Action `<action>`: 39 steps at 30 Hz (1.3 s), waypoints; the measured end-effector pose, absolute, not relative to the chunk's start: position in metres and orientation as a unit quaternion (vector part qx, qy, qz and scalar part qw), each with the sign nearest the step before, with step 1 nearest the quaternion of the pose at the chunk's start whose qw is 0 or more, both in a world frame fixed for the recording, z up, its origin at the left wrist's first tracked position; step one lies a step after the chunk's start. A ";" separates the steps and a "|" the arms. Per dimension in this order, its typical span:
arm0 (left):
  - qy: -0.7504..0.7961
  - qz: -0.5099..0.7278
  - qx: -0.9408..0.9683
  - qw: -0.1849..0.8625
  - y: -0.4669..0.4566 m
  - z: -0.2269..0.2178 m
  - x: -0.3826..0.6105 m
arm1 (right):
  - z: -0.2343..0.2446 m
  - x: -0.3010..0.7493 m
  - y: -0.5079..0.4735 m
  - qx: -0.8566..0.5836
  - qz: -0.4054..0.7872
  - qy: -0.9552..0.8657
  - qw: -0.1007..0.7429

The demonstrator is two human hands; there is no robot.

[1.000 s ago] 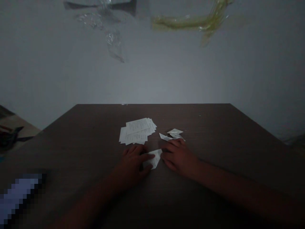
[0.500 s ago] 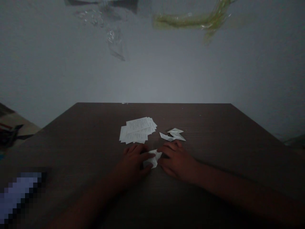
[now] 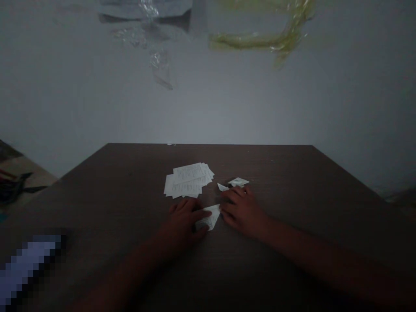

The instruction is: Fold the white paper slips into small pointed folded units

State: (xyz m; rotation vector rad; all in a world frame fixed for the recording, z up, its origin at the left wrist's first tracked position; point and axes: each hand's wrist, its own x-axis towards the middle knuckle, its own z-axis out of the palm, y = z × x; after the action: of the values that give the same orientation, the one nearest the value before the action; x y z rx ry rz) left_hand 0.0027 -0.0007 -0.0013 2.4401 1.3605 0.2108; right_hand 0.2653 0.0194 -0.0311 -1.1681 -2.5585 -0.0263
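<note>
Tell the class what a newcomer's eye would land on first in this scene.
Pale paper stands out on the dark wooden table: a loose stack of printed slips lies near the middle. In front of it, the left hand rests its fingers on a folded paper piece, and the right hand sits at that piece's other end, near smaller folded papers.

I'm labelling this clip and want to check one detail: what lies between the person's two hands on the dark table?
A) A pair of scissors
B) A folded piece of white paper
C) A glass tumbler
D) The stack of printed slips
B: the folded piece of white paper sits between the left hand and the right hand, while the stack of printed slips lies farther forward on the dark table.
</note>
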 end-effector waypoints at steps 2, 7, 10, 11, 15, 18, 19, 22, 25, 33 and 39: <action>0.481 0.075 0.858 0.164 -0.001 -0.003 0.003 | -0.032 0.258 0.014 -0.432 0.012 -0.879 0.199; 0.479 0.093 0.860 0.149 -0.001 -0.011 0.002 | -0.037 0.246 0.003 -0.449 0.054 -0.860 0.235; 0.476 0.096 0.863 0.140 -0.001 -0.014 0.001 | -0.042 0.245 0.006 -0.467 0.064 -0.846 0.250; 0.476 0.094 0.863 0.141 0.000 -0.015 0.001 | -0.044 0.246 0.010 -0.477 0.066 -0.838 0.256; 0.474 0.091 0.862 0.156 -0.001 -0.010 0.002 | -0.047 0.253 0.027 -0.502 0.073 -0.818 0.271; 0.480 0.090 0.857 0.164 -0.003 -0.005 0.003 | -0.047 0.256 0.034 -0.508 0.078 -0.812 0.276; 0.481 0.088 0.856 0.168 -0.003 -0.004 0.004 | -0.047 0.256 0.034 -0.507 0.078 -0.813 0.278; 0.474 0.088 0.859 0.175 -0.004 -0.002 0.004 | -0.045 0.256 0.029 -0.476 0.077 -0.826 0.291; 0.453 0.094 0.869 0.176 -0.004 0.000 0.001 | -0.042 0.255 0.021 -0.388 0.093 -0.873 0.280; 0.396 0.075 0.893 0.199 -0.001 0.004 -0.017 | -0.038 0.260 0.022 -0.234 0.137 -0.939 0.213; 0.352 0.088 0.918 0.158 0.006 -0.003 -0.026 | -0.031 0.266 0.022 -0.220 0.130 -0.946 0.200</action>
State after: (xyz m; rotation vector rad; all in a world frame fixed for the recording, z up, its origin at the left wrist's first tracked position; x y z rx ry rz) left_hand -0.0262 0.0062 -0.0029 2.6268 1.0083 0.2504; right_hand 0.2655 0.0217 -0.0307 -0.6156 -2.6448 0.3630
